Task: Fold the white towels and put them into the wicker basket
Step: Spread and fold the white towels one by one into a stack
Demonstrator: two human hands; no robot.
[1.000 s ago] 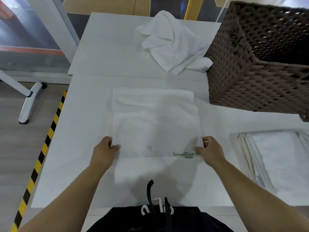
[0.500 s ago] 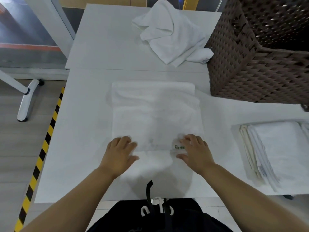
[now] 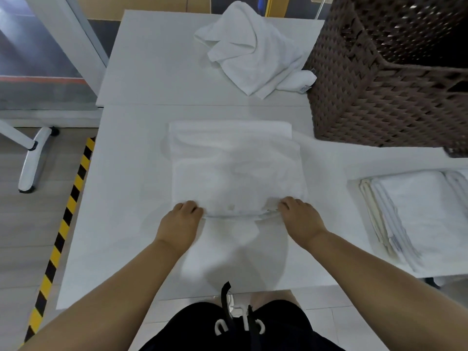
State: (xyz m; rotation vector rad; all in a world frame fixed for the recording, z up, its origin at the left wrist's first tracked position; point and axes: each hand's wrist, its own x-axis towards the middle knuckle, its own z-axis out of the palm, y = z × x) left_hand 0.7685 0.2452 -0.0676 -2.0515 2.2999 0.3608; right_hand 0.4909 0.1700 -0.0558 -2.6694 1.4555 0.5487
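Both hands, left [image 3: 181, 219] and right [image 3: 300, 217], pinch the near edge of the half-folded towel [image 3: 235, 168] lying flat just beyond them. Next, probably, carry that edge forward for another fold. The wicker basket [image 3: 385, 92] stands beyond the right hand on the white tabletop [image 3: 126, 198]; striped floor tape [image 3: 63, 216] runs left.

Wicker basket [image 3: 379, 92] blocks the far right; bare table [image 3: 131, 173] lies open left.
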